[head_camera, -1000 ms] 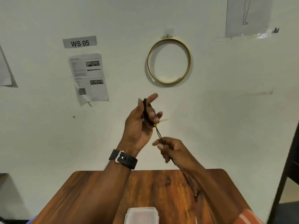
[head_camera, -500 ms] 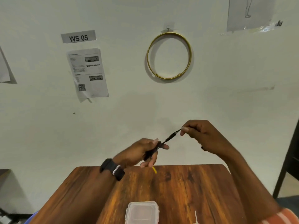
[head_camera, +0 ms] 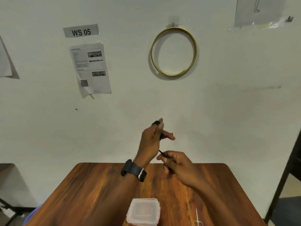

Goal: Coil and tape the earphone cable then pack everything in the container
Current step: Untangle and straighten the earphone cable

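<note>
Your left hand [head_camera: 150, 141] is raised above the far edge of the surface [head_camera: 97, 193], palm turned toward the right, with a dark watch [head_camera: 134, 170] on the wrist. Its fingers [head_camera: 160, 126] are partly spread: the index points up, and two others stick out to the right. The black cable [head_camera: 161, 152] is looped around those fingers; you can see a loop of it at the index tip and more of it dark between the fingers. So this hand is fairly open and carries the coil rather than squeezing it.

Your right hand [head_camera: 177, 165] sits lower and just to the right, close to the left wrist. Its fingers are curled in, with thumb and index pinched on the cable. A short, taut piece of cable runs up and to the left from that pinch toward the left palm. Where the rest of the cable goes below the right hand is hard to tell.

The container [head_camera: 143, 211], clear plastic with its lid on, rests at the near edge of the surface, below both hands and well apart from them. Small scissors [head_camera: 197, 219] lie just to its right.
</note>
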`<action>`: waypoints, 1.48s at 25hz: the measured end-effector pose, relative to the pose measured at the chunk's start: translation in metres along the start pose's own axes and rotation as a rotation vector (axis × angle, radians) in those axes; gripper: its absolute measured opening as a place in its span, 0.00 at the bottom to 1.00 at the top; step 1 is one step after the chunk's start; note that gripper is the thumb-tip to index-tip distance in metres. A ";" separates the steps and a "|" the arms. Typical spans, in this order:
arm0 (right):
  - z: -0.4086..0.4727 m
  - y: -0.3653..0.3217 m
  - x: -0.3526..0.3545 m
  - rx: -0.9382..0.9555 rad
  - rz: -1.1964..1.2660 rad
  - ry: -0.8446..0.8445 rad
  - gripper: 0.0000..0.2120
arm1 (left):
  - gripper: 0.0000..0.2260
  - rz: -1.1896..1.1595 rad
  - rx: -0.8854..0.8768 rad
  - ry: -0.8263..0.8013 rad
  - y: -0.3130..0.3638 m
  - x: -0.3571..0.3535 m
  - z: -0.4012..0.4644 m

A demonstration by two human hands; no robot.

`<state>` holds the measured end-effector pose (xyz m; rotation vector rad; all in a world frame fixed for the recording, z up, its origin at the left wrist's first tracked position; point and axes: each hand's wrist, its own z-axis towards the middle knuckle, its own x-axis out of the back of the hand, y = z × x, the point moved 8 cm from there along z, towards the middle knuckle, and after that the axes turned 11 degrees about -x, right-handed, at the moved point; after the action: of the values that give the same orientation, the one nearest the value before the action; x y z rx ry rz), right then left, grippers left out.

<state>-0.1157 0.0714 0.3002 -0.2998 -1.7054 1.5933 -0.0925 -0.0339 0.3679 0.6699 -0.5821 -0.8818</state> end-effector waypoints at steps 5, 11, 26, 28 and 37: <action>-0.013 -0.026 0.030 0.207 -0.667 0.372 0.05 | 0.25 0.142 0.128 -0.183 -0.040 -0.023 -0.053; 0.006 0.039 0.012 0.026 0.138 0.191 0.05 | 0.21 -0.533 0.737 -0.171 -0.083 -0.045 -0.106; -0.067 0.315 -0.144 -1.055 0.726 -0.021 0.11 | 0.10 -0.797 1.331 0.222 -0.233 -0.074 -0.333; -0.090 0.332 -0.158 -1.120 0.734 0.020 0.08 | 0.07 -0.585 1.404 0.327 -0.248 -0.075 -0.371; -0.111 0.364 -0.161 -0.973 0.533 0.108 0.05 | 0.09 -0.672 1.423 0.308 -0.266 -0.079 -0.419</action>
<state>-0.0504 0.1212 -0.1055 -1.3755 -2.3218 0.9000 0.0281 0.0279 -0.1159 2.3464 -0.6609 -0.8434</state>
